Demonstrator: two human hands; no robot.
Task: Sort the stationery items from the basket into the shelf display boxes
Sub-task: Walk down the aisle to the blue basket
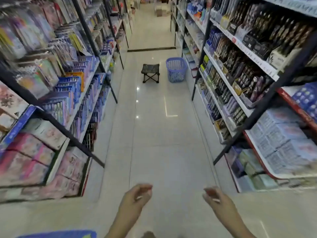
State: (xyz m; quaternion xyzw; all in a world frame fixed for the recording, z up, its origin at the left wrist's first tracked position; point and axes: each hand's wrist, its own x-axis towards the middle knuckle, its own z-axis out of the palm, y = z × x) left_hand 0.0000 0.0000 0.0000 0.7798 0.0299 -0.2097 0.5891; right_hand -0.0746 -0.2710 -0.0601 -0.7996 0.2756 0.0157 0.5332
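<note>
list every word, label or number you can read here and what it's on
None can be read; the whole frame is motion-blurred.
price strips on the right shelf edges: dark print, too blurred to read
red tag on the same strip: too small to read
blue display box on the left shelf: pale lettering, blurred
product packs on the shelves: print unreadable

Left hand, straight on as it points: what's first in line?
Nothing close: the left hand points up the pale tiled aisle floor. The dark folding camp stool stands far ahead, maybe off its line.
</note>
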